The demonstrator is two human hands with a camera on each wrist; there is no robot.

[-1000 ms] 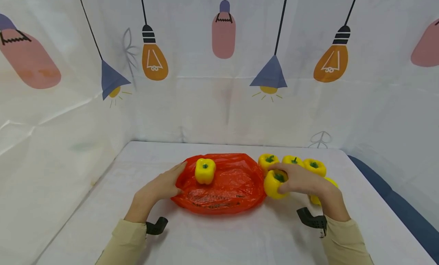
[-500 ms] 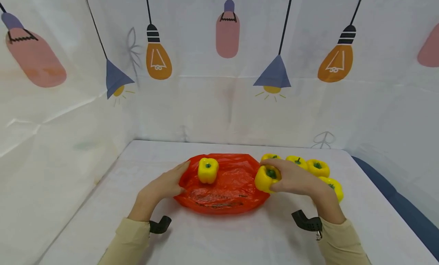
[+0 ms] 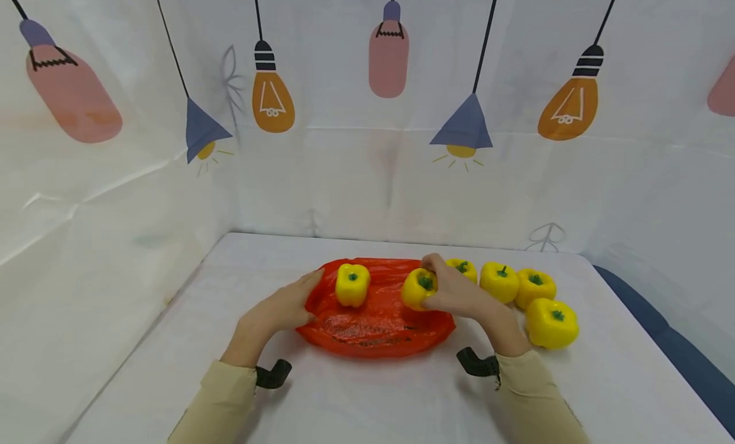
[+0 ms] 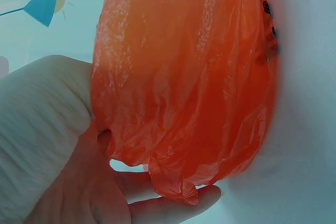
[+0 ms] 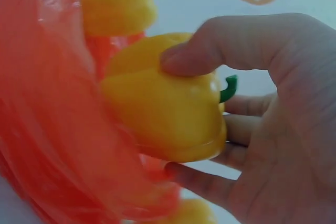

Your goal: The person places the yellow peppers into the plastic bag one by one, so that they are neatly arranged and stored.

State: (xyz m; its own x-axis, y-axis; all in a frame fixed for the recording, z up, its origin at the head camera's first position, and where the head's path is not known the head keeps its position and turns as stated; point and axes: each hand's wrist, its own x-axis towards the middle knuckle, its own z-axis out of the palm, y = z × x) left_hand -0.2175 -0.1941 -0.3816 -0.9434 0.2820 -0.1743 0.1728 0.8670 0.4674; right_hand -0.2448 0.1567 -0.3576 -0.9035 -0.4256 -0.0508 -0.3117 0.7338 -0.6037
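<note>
A red plastic bag [image 3: 373,335] lies on the table, its left side held by the left hand [image 3: 287,303]. In the left wrist view, the thumb passes behind the plastic and the fingers [image 4: 173,208] meet its gathered edge. The right hand [image 3: 459,294] grips a yellow bell pepper [image 3: 417,289] over the bag's right part. Seen from the right wrist, the thumb presses this pepper [image 5: 168,98] from one side, fingers on the other, green stem toward the palm. Another yellow pepper [image 3: 352,284] sits at the bag's left part.
Several more yellow peppers [image 3: 552,324] are grouped on the white table [image 3: 390,399], right of the bag. A white sheet [image 3: 344,182] printed with lamps hangs behind and left. Dark blue fabric [image 3: 637,303] lies past the table's right edge.
The right hand has carried its pepper leftward from beside the pepper group to over the bag. The left hand stays at the bag's left side. The head view has shifted slightly.
</note>
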